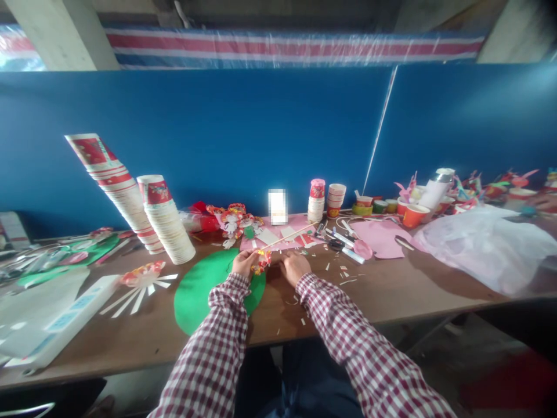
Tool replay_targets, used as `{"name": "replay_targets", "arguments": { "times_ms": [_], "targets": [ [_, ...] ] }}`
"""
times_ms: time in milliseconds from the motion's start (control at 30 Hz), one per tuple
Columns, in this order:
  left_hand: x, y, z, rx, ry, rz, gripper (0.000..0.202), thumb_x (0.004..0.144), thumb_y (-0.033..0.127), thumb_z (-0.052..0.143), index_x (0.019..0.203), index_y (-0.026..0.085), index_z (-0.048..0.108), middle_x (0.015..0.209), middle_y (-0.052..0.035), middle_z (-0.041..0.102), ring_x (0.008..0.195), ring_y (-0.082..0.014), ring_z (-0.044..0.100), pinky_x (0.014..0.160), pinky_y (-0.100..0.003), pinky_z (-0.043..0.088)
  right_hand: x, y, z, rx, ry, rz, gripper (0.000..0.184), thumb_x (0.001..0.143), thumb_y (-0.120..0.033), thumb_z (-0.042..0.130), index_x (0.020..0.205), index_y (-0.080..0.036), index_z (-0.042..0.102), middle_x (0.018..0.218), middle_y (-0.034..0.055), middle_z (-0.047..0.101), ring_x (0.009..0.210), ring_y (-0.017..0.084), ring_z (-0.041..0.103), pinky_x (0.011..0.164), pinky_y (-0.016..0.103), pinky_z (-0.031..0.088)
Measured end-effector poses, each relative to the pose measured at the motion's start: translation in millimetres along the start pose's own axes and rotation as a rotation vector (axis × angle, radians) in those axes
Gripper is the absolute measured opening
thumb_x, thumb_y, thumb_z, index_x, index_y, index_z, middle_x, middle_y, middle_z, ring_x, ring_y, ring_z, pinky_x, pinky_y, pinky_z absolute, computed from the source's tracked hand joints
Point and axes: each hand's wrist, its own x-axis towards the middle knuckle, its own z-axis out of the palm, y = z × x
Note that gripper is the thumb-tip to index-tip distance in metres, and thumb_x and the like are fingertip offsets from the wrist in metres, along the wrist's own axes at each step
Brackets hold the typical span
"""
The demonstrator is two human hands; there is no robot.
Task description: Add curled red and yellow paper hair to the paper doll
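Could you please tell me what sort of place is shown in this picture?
Probably a handicraft workspace: a long brown table bears leaning stacks of red-and-white paper cups and scattered white paper scraps, and the left fingers hold a small red-and-yellow piece.

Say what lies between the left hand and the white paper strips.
In the head view, the green sheet lies between the left hand and the strips.

Blue partition (217,133), striped sheeting (296,49) above, pale pillar (63,35) at left, white flask (436,190) near translucent bag (487,244)
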Motion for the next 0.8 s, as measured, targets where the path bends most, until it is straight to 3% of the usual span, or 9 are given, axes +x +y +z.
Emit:
{"name": "replay_targets", "arguments": {
  "times_ms": [800],
  "targets": [
    [3.5,-3.0,-1.9,0.001,0.011,0.027,0.039,0.041,0.030,0.077,0.068,0.010,0.057,0.053,-0.0006,0.060,0.042,-0.0087,0.054,0.041,-0.019,0.042,0.1,-0.3,-1.7,0.005,-0.019,0.012,0.026,0.085,-0.026,0.041,0.094,-0.013,0.062,0.095,0.0110,0.059,0.091,0.020,0.049,0.078,0.028,0.036]
  ]
}}
